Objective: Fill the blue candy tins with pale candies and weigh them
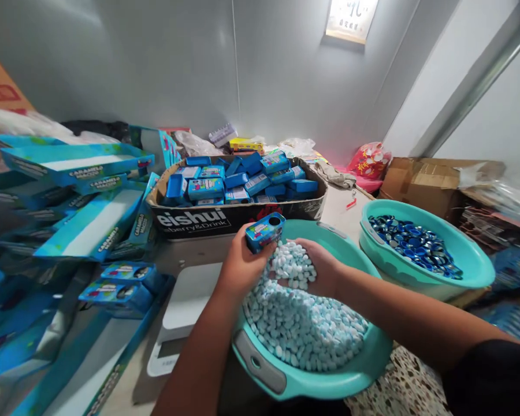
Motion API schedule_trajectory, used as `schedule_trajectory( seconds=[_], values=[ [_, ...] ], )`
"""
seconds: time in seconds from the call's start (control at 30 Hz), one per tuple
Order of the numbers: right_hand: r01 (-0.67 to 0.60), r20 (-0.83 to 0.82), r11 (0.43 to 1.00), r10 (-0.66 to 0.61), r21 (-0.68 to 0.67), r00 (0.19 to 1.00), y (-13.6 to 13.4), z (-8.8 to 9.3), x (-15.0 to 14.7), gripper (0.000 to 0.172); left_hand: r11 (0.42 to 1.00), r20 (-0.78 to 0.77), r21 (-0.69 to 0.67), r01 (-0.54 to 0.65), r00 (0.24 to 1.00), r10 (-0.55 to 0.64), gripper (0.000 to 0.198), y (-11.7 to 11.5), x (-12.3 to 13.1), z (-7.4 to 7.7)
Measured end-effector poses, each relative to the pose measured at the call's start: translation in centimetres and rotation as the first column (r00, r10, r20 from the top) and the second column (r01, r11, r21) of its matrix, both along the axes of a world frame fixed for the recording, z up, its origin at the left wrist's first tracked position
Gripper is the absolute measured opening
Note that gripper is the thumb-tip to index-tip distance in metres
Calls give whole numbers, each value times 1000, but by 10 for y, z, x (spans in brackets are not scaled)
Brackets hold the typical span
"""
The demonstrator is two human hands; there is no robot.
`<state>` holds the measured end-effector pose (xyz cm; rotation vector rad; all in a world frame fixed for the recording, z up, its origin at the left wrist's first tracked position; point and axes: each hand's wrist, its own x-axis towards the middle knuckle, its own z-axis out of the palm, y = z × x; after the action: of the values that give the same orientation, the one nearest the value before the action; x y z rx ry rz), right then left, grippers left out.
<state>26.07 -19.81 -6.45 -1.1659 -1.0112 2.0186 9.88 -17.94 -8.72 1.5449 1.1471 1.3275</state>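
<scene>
My left hand [239,267] grips a small blue candy tin [263,231], tilted, with a dark round opening at its right end. Beside it, my right hand [323,270] is cupped around a heap of pale blue and white candies [293,264]. Both hands are over a turquoise basin [378,370], where many more loose candies [312,326] are piled. The tin's open end sits close to the candies in my right palm. My right fingertips are partly hidden under the candies.
A cardboard box [242,222] of blue tins stands behind the basin. On the right, another turquoise basin [472,277] holds blue and silver caps [416,245]. A white scale [190,297] lies left of my basin, near blue display trays [99,222]. A brown carton [424,185] stands back right.
</scene>
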Motion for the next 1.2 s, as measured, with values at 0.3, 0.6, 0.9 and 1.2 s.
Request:
schedule_trajectory(
  seconds=[0.3, 0.6, 0.9, 1.2],
  values=[
    [276, -405, 920, -373, -278, 835, 6, 26, 22, 24, 1000, -68, 13, 11, 998, -10, 36, -7, -3, 4],
    [548, -545, 803, -576, -237, 609, 15, 33, 36, 27, 973, -433, -10, 232, 876, -214, 15, -19, 1, 10],
    [620, -525, 754, -626, -219, 577, 19, 29, 34, 24, 866, -444, -62, 496, 764, -469, 31, -20, 0, 8],
    [628, -504, 760, -614, -167, 608, 14, 26, 28, 22, 873, -453, -85, 480, 762, -463, 29, -18, 0, 6]
  ],
)
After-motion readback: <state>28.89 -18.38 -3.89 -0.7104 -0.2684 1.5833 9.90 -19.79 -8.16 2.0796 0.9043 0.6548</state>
